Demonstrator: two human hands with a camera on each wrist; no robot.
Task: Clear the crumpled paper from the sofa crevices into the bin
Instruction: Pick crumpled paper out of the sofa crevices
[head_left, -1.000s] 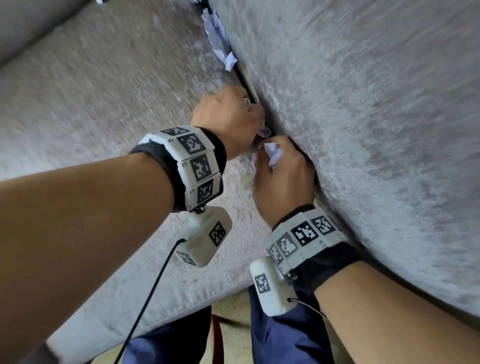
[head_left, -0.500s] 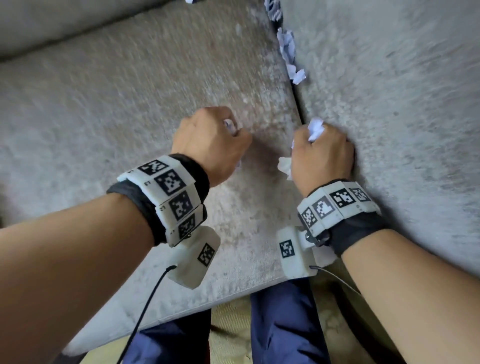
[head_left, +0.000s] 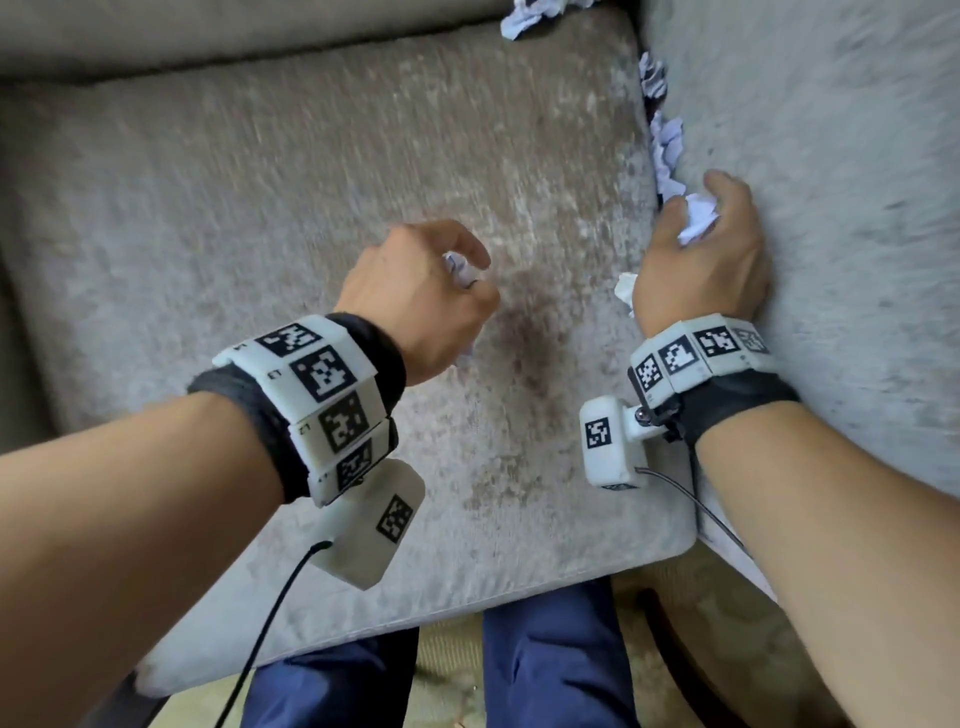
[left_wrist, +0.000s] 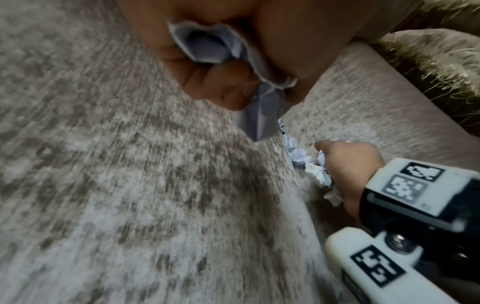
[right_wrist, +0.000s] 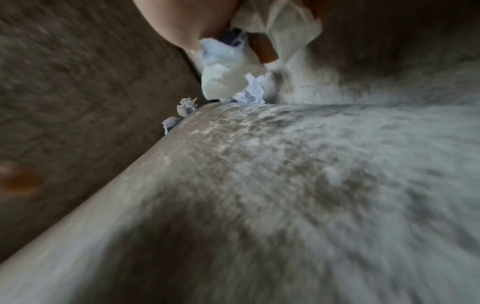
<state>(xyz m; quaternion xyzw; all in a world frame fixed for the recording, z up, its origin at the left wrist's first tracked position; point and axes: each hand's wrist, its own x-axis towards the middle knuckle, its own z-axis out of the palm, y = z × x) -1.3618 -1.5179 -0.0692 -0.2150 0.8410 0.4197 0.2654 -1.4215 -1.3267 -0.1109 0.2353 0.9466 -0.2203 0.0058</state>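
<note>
My left hand (head_left: 441, 291) hovers over the grey seat cushion (head_left: 260, 234), fingers curled round a wad of white crumpled paper (left_wrist: 207, 49) that pokes out below the fist. My right hand (head_left: 701, 249) sits at the crevice between the cushion and the sofa arm (head_left: 841, 208), gripping another crumpled wad (head_left: 698, 221), with a tail of paper (head_left: 626, 291) hanging by the wrist. More crumpled paper (head_left: 665, 150) is lodged further up the same crevice. Another scrap (head_left: 524, 18) lies at the cushion's back edge. The bin is not in view.
The sofa backrest (head_left: 208, 31) runs along the top. My legs in blue trousers (head_left: 550, 665) stand against the cushion's front edge, over a yellowish rug (head_left: 447, 654). A black cable (head_left: 270, 623) trails from the left wrist camera.
Both hands have drawn back out of the crevice with paper in them. The left hand has moved left over the cushion; the right stays by the gap. The view has pulled back.
</note>
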